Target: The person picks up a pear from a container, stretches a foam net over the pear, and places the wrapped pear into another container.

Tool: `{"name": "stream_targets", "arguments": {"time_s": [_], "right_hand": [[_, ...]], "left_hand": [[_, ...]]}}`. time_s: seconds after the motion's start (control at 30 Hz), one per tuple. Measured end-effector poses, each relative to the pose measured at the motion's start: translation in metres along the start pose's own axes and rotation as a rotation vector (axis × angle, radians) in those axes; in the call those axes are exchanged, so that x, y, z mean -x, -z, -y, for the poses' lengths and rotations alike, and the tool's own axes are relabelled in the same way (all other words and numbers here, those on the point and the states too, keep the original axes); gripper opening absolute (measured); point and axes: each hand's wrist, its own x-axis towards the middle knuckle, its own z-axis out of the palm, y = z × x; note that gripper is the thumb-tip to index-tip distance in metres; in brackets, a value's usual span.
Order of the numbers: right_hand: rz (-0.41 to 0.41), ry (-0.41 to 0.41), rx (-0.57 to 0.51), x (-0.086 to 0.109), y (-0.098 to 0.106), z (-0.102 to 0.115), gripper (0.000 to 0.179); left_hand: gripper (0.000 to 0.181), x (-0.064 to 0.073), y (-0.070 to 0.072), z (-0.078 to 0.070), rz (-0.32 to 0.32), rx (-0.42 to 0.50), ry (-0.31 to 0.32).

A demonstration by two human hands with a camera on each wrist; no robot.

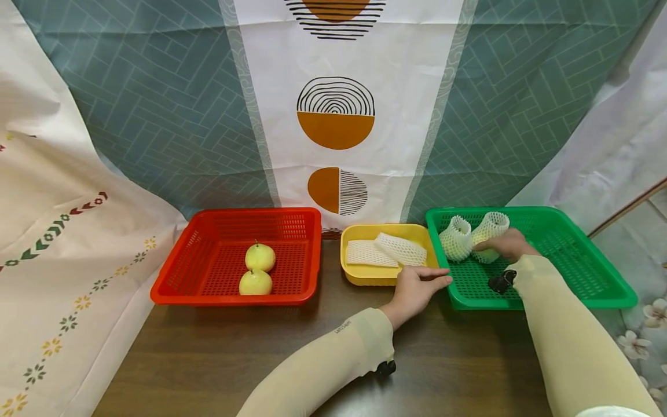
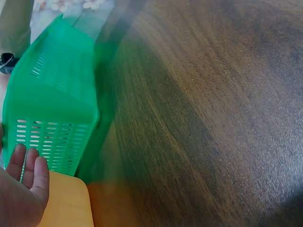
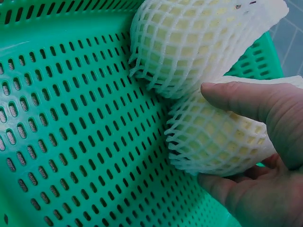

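In the green basket (image 1: 578, 255), two pears in white foam nets stand side by side at the left end. My right hand (image 1: 509, 245) grips the right-hand netted pear (image 3: 215, 135), thumb on one side and fingers on the other. The other netted pear (image 3: 184, 40) leans against it, and the nets' loose ends stick up past the fruit. My left hand (image 1: 417, 289) is at the basket's left rim, its fingers (image 2: 29, 165) fairly straight against the slotted outer wall.
A yellow tray (image 1: 370, 280) with two flat foam nets (image 1: 400, 249) stands left of the green basket. Farther left is a red basket (image 1: 208, 298) with two bare pears (image 1: 256, 282). All stand on a dark wooden table (image 1: 219, 359), a patterned cloth hanging behind.
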Motion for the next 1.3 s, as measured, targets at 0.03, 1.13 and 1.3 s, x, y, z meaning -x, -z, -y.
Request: {"name": "stream_targets", "arguments": {"time_s": [0.03,1.13,1.3], "right_hand": [[-0.006,-0.001,-0.006,0.001,0.000,0.000,0.106],[-0.098,0.144,-0.304,0.043,0.027,0.025,0.110],[-0.178,0.161,-0.314,0.060,0.029,0.047,0.112]], "left_hand": [[0.018,0.000,0.000,-0.001,0.003,0.000,0.000],[0.025,-0.004,0.029,-0.028,0.019,-0.085,0.031],[0.024,-0.006,0.051,-0.041,-0.015,-0.089,0.033]]}}
